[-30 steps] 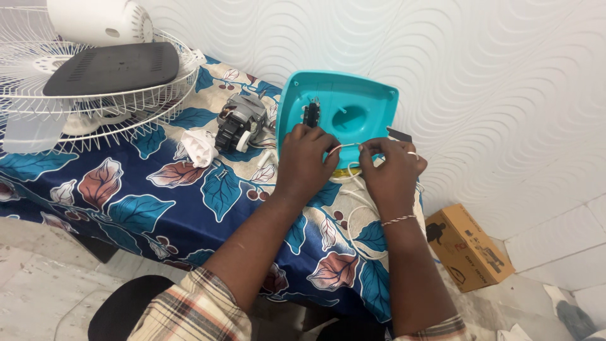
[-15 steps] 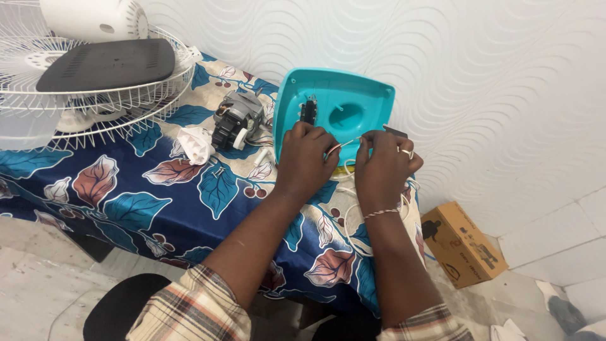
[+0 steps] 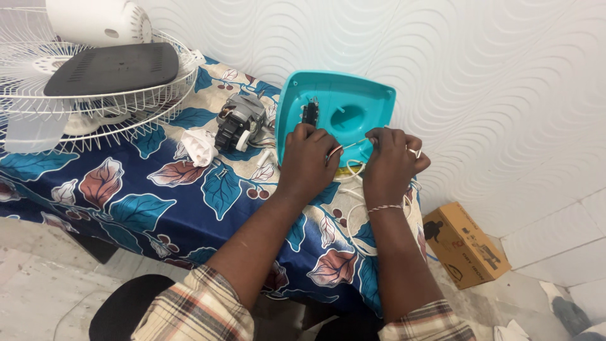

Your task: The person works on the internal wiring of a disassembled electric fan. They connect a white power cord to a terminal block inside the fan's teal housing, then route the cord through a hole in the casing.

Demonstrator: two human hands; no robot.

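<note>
Head view: the left hand (image 3: 307,161) and right hand (image 3: 389,165) pinch a thin wire (image 3: 355,144) between them, against the teal fan cover (image 3: 353,104) just beyond (propped on edge). Best kept taut, fingertips close.

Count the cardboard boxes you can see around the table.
1. A brown cardboard box sits on the floor against the wall, to the right of the cloth-covered table. Others may be hidden under the table.

Single head-worn view, steeply down and close over table (image 3: 189,208) by wall (image 3: 492,82)
</note>
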